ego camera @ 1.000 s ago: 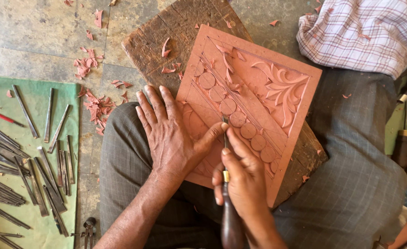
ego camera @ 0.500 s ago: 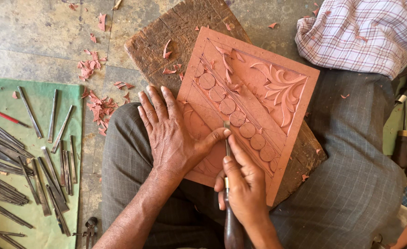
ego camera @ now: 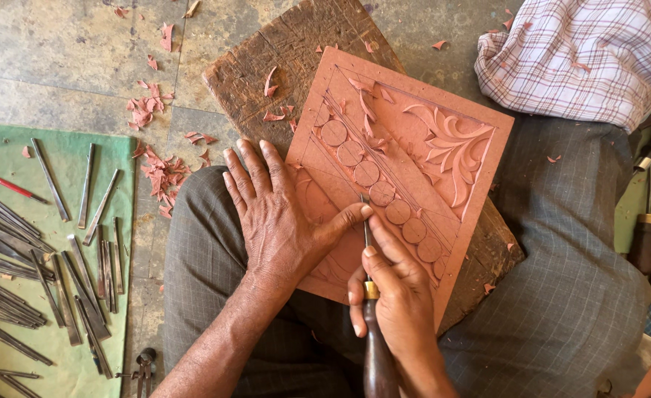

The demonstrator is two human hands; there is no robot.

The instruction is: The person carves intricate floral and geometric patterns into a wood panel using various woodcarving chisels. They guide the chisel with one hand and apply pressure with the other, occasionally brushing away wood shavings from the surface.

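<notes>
A reddish carved panel (ego camera: pixel 406 162) lies on a wooden block (ego camera: pixel 281 51) across the lap, the left hand (ego camera: pixel 277 221) pressing flat, released, the right hand (ego camera: pixel 395 302) grasping a chisel (ego camera: pixel 377 346), best guided shallowly against the thumb.

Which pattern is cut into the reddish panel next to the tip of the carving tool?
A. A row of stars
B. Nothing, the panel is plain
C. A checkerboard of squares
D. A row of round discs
D. A diagonal row of round discs runs across the reddish panel, right beside the blade of the carving tool that the right hand grips, while the left hand lies flat on the panel's edge.
</notes>
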